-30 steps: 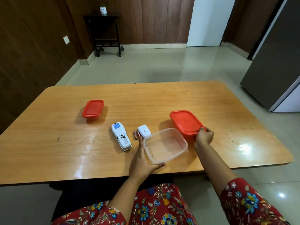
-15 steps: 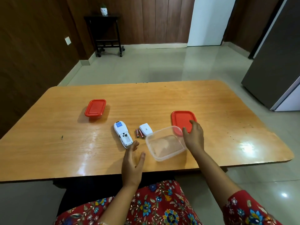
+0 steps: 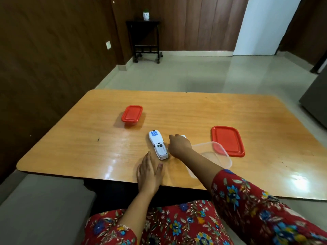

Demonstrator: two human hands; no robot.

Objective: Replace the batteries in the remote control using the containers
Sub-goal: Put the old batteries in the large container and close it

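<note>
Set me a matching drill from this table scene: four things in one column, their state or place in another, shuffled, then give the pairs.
Things
1. remote control
2. loose red lid
3. clear container
4. small closed container

States or places
A. far left, red lid on
B. open and empty, under the right forearm
C. flat on the table, right of the clear tub
D. back up, battery bay uncovered

Pairs: 1-D, 2-C, 3-B, 4-A

Right hand (image 3: 179, 145) reaches beside the remote (image 3: 158, 146); left hand (image 3: 148, 174) lies flat on the table (image 3: 194, 112).
</note>
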